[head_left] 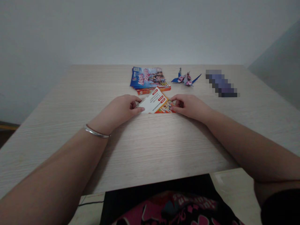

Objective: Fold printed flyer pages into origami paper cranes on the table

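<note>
Between my hands is a printed paper sheet (154,103), folded into a triangle with its point away from me and its long straight edge toward me. It shows white with red labels and an orange printed part at the right. My left hand (125,107) pinches the left corner between thumb and fingers. The right corner is pinched by my right hand (187,104) in the same way. Just beyond the paper lies a stack of blue and orange leaflets (150,78). Two folded paper cranes (185,78), blue and white, stand to the right of the stack.
A pixelated dark purple object (221,82) lies at the far right of the pale wooden table (70,103). The wall (150,31) rises behind the table's far edge. At the near edge is a black item (154,187) in front of patterned clothing.
</note>
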A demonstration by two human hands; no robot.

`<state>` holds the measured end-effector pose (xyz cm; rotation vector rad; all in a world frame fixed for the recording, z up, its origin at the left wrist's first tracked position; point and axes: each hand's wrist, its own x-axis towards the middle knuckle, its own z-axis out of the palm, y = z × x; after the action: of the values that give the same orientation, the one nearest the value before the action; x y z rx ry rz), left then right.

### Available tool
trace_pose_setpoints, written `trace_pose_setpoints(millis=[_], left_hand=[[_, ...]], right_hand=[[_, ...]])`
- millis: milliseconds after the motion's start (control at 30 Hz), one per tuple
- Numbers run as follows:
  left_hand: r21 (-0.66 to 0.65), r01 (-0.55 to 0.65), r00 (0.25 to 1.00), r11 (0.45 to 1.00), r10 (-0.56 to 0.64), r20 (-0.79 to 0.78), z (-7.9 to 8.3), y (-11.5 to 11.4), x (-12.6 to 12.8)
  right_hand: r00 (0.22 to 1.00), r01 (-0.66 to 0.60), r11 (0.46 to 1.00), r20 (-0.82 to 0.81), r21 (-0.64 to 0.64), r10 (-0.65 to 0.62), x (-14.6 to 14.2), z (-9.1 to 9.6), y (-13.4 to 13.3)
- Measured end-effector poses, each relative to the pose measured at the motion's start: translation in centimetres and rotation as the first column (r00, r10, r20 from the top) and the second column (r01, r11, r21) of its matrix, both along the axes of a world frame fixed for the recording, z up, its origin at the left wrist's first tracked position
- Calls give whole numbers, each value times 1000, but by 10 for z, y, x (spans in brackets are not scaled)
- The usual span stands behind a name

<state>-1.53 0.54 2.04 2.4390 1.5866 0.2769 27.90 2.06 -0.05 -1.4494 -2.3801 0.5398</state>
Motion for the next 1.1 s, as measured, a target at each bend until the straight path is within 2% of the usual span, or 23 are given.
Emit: trace_pose_setpoints(millis=[300,500,600,700,833,1000,1100], left_hand=[[-57,28,999,998,-29,-15,0,2,-5],[-82,27,999,996,-29,-33,1,3,-7],[-83,0,999,997,-4,-49,2,3,-7],[-64,-1,998,998,-4,-68,2,3,-6],[6,21,998,1000,-20,-59,1,3,-5],[92,160,981,983,-169,99,-5,4,-9],[147,254,944,956,-278,179,-11,6,-13]], right_hand=[[1000,-26,994,15,-102,27,15,4,2],[986,-158,970,14,-184,164,29,13,6],[969,-247,966,6,-80,248,34,11,11],[949,-305,951,-68,58,308,36,6,15],[937,-304,947,-149,101,316,33,1,14],[941,-263,960,-195,96,278,29,2,8],[922,-291,946,-223,141,317,27,2,8]])
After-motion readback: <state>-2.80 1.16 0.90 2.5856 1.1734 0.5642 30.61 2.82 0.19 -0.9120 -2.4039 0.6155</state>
